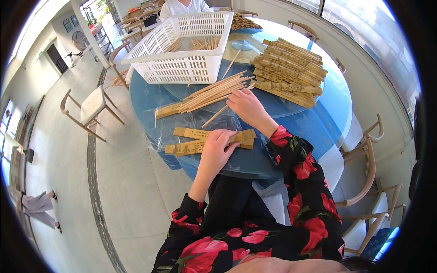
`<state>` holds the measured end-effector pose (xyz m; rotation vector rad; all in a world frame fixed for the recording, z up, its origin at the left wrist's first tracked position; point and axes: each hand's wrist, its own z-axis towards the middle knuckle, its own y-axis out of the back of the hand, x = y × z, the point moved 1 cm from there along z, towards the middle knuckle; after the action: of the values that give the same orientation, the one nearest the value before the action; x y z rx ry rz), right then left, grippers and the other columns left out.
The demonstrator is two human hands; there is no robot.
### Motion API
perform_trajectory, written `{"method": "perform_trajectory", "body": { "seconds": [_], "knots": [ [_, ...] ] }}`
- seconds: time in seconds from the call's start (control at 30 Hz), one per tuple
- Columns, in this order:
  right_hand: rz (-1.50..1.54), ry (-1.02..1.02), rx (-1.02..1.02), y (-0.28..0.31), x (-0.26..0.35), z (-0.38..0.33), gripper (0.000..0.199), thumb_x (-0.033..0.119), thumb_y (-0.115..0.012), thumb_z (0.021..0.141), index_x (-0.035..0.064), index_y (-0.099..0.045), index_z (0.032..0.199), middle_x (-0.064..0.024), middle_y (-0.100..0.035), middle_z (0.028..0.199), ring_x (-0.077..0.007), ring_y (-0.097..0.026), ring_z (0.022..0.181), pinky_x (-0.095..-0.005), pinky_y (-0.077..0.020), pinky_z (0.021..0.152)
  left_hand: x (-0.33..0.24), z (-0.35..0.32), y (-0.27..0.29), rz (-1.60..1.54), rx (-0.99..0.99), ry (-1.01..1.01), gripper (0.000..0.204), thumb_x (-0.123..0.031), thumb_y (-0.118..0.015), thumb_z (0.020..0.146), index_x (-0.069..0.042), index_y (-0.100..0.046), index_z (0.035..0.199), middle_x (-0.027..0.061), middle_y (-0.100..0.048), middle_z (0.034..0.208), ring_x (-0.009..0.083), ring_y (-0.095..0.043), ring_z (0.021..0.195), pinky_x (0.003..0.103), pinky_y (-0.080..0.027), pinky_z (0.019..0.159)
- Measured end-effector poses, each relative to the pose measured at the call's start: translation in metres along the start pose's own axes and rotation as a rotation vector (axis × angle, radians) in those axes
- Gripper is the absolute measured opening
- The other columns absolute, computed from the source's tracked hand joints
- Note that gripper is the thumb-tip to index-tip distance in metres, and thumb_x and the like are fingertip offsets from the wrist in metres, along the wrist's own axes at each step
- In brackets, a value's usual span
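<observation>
My left hand (217, 148) rests at the near edge of the round table, its fingers and thumb closed on brown printed paper sleeves (184, 148). Under and beside it, several of these sleeves lie crossed over each other. My right hand (248, 107) is up and to the right, its fingers closed around a pale wooden chopstick (214, 118) that slants down to the left. Just beyond lies a loose heap of chopsticks (211, 93), partly over another brown sleeve (167, 110). At the right stands a tall stack of brown sleeves (289, 68).
A white slotted plastic basket (182, 66) with loose chopsticks inside stands at the far left of the blue-covered table (314, 129). Behind it is another person in a white top (180, 8). Wooden chairs (93, 107) surround the table. A walking person's legs (38, 209) show at far left.
</observation>
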<state>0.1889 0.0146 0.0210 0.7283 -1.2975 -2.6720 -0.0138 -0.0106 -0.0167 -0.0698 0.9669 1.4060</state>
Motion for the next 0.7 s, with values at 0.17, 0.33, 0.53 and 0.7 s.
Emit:
{"method": "perform_trajectory", "body": {
  "seconds": [0.17,0.33,0.53,0.7],
  "knots": [
    [0.054,0.012,-0.092,0.014,-0.005,-0.005,0.015,0.013,-0.063,0.081,0.0126,-0.064,0.095,0.0001,-0.058,0.088,-0.0193,-0.059,0.095,-0.0333,-0.0459,0.087,-0.002,0.0,0.003,0.009,-0.003,0.03,0.033,-0.009,-0.081,0.079,-0.004,-0.07,0.11,0.0119,-0.068,0.103,0.0323,-0.063,0.1,0.04,-0.051,0.088],
    [0.161,-0.103,-0.239,0.056,-0.025,-0.043,0.036,0.002,-0.064,0.078,0.0168,-0.071,0.111,-0.001,-0.058,0.092,-0.0231,-0.059,0.091,-0.0392,-0.0464,0.09,-0.004,-0.001,0.008,0.027,-0.07,0.061,0.033,-0.007,-0.081,0.079,-0.004,-0.07,0.11,0.0116,-0.068,0.103,0.0313,-0.064,0.098,0.038,-0.052,0.086],
    [0.289,-0.254,-0.267,0.072,-0.035,-0.078,0.029,0.002,-0.065,0.079,0.0165,-0.076,0.101,-0.0002,-0.059,0.087,-0.0225,-0.058,0.088,-0.0395,-0.0448,0.09,-0.008,-0.001,0.007,0.017,-0.181,0.115,0.035,-0.003,-0.083,0.077,-0.003,-0.07,0.109,0.0109,-0.069,0.102,0.0291,-0.065,0.096,0.036,-0.053,0.083],
    [0.312,-0.224,-0.211,0.075,-0.034,-0.078,0.028,0.002,-0.065,0.078,0.017,-0.076,0.099,0.0007,-0.06,0.087,-0.0213,-0.058,0.089,-0.0386,-0.0448,0.09,-0.004,-0.003,0.006,0.044,-0.226,0.127,0.035,-0.003,-0.083,0.077,-0.004,-0.07,0.109,0.0102,-0.069,0.102,0.0285,-0.065,0.096,0.035,-0.053,0.082]
  ]
}}
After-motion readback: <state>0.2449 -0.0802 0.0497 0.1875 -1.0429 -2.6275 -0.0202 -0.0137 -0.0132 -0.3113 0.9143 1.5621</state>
